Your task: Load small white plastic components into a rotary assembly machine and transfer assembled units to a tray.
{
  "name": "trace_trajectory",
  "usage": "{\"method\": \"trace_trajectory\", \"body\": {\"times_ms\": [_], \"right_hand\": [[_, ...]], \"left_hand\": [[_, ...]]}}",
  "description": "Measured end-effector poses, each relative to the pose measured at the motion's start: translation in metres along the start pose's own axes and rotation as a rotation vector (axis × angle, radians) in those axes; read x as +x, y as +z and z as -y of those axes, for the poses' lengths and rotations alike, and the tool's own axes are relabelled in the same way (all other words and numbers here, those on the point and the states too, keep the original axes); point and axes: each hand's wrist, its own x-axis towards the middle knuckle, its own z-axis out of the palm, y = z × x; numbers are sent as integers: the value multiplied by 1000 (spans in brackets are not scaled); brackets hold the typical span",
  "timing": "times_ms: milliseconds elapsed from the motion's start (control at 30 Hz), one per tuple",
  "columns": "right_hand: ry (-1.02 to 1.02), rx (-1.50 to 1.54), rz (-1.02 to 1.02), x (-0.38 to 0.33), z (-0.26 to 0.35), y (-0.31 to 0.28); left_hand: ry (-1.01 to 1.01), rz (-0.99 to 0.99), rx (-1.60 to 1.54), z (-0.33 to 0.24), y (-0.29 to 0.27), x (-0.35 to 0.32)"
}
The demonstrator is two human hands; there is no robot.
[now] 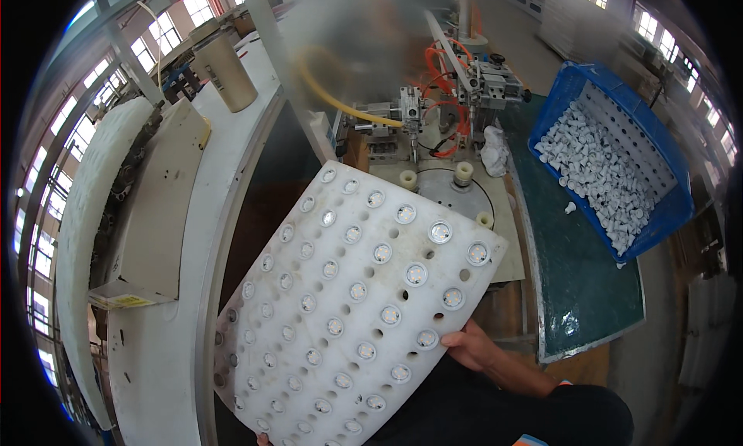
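Note:
A large white plastic board (317,314) is tilted in front of me, with rows of round holes. Many holes hold small round lamp parts (358,291) with silvery rims and light spots inside, while others between them are bare. My right hand (470,348) grips the board's right edge, thumb on the top face and fingers beneath, out of sight. Only a fingertip or two of my left hand (264,440) shows at the board's lower left edge, so most of its grip is hidden.
Beyond the board stands a machine with metal cylinders (410,109), orange hoses and a round turntable (457,192) with pale holders. A blue crate (553,109) of small white parts rests on a green table (576,291). At left, a white bench (166,353) carries a beige box (151,214) and a canister (226,73).

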Motion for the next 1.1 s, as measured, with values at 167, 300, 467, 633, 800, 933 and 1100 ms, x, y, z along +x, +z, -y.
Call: {"method": "trace_trajectory", "body": {"times_ms": [167, 300, 467, 633, 800, 933, 1100], "right_hand": [[30, 27, 26, 2, -8, -11], [28, 16, 39, 3, -10, -11], [43, 21, 31, 6, -13, -12], [9, 5, 25, 3, -9, -13], [21, 1, 30, 5, -8, -5], [28, -18, 21, 3, -7, -11], [27, -70, 10, 5, -11, -12]], "left_hand": [[-19, -20, 1, 0, -4, -5], [-32, -35, 3, 0, -8, -10], [-30, -72, -8, 1, -15, -18], [-40, -98, -9, -2, -12, -33], [-39, -19, -41, -1, -16, -35], [-15, -112, -106, -3, 5, -45], [1, -142, -107, 2, -2, -49]]}}
